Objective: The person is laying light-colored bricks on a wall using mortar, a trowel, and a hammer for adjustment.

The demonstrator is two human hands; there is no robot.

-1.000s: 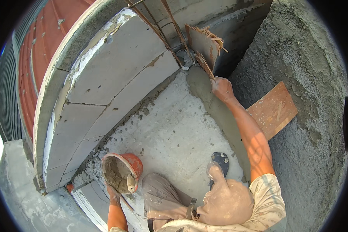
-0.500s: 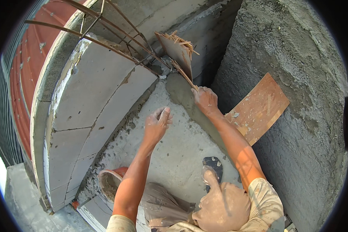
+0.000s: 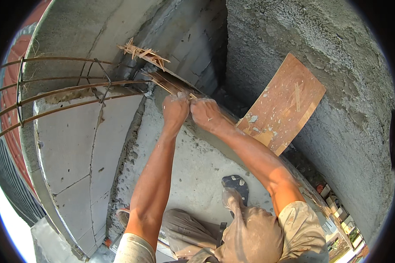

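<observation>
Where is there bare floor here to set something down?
The widest patch of concrete floor lies between the left forearm and the right forearm, beyond the shoe. A narrower one lies between the left forearm and block wall. It is crowded where the left hand and right hand meet at the wood strip, by the rebar and splintered board.

Brn wd strip (image 3: 163, 83), splintered, diag.

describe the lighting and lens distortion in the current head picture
Head view: fisheye, black at the corners, rusty bars looking bowed at left; head view: a white patch blown out at lower left; head view: forearms brightly lit, the gap beside the rough grey wall very dark.
</observation>
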